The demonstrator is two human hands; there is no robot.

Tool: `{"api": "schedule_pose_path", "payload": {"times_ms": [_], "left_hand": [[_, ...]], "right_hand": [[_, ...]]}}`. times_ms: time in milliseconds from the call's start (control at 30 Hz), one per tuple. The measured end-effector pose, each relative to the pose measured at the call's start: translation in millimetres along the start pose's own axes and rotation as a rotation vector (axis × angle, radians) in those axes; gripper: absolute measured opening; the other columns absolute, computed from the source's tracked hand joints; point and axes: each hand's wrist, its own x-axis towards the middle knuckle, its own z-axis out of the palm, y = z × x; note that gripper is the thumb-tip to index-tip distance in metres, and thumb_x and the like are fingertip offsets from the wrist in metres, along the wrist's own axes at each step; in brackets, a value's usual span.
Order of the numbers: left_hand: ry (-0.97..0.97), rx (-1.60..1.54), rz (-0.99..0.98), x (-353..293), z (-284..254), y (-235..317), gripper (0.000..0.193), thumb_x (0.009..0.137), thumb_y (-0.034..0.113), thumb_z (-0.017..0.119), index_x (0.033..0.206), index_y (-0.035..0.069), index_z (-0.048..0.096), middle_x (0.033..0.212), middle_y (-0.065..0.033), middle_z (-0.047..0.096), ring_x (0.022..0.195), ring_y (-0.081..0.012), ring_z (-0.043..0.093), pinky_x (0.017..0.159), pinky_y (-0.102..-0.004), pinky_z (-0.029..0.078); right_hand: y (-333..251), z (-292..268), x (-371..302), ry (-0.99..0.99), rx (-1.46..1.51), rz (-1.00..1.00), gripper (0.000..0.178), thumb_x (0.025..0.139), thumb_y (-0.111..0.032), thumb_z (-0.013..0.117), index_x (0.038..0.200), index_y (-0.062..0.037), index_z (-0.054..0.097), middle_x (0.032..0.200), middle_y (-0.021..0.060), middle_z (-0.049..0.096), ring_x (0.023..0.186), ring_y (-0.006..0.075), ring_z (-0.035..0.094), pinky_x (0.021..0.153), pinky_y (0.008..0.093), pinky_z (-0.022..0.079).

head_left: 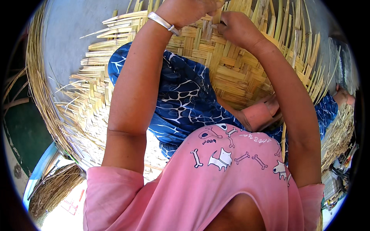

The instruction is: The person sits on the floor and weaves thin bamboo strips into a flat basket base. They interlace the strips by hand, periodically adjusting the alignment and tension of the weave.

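A woven mat of flat yellow-tan split strips lies in front of me and partly under my legs, its loose strip ends fanning out at the edges. At the top of the view my left hand, with a silver bangle on the wrist, has its fingers closed on a split strip; its far side is cut off by the frame edge. Just right of it my right hand pinches the same strip lower down, close over the weave. Both hands are nearly touching.
My legs in blue patterned trousers are folded over the mat, with a bare foot near its weave. Long thin stalks curve along the left. Bundles of dry stalks lie at lower left and right. Grey floor borders the mat.
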Motion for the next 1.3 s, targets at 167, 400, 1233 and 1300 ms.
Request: {"api": "schedule_pose_path", "payload": {"times_ms": [167, 400, 1233, 1300], "left_hand": [[-0.008, 0.005, -0.026, -2, -7, 3, 0.009, 0.086, 0.007, 0.062, 0.081, 0.0, 0.062, 0.071, -0.0006, 0.061, 0.065, -0.0062, 0.053, 0.057, -0.0227, 0.044], [-0.051, -0.122, -0.055, -5, -13, -1, 0.009, 0.087, 0.007, 0.062, 0.082, 0.001, 0.061, 0.073, -0.0004, 0.062, 0.066, -0.0068, 0.055, 0.059, -0.0223, 0.045], [0.059, 0.327, 0.059, 10, -2, -9, 0.022, 0.083, 0.017, 0.065, 0.09, -0.004, 0.064, 0.071, -0.009, 0.064, 0.066, -0.0152, 0.059, 0.061, -0.0297, 0.048], [0.181, 0.304, 0.107, 18, -3, -45, 0.03, 0.083, 0.019, 0.063, 0.097, -0.007, 0.063, 0.074, -0.0128, 0.065, 0.068, -0.0186, 0.061, 0.063, -0.032, 0.05]], "right_hand": [[8, 2, 10, -0.001, -0.081, -0.121, 0.017, 0.079, -0.016, 0.06, 0.079, 0.0001, 0.066, 0.075, 0.0223, 0.063, 0.073, 0.0384, 0.062, 0.068, 0.0449, 0.05], [2, 0, 12, -0.073, -0.113, -0.085, 0.018, 0.079, -0.017, 0.06, 0.082, 0.0011, 0.064, 0.077, 0.023, 0.061, 0.074, 0.0397, 0.06, 0.068, 0.0461, 0.047], [5, 6, 6, -0.099, 0.187, 0.185, 0.027, 0.085, -0.024, 0.063, 0.081, 0.0024, 0.062, 0.069, 0.018, 0.062, 0.062, 0.0276, 0.063, 0.062, 0.0377, 0.048], [4, 7, 8, -0.146, 0.269, 0.242, 0.026, 0.084, -0.024, 0.063, 0.084, 0.0018, 0.063, 0.069, 0.0151, 0.063, 0.062, 0.024, 0.064, 0.062, 0.0361, 0.05]]}}
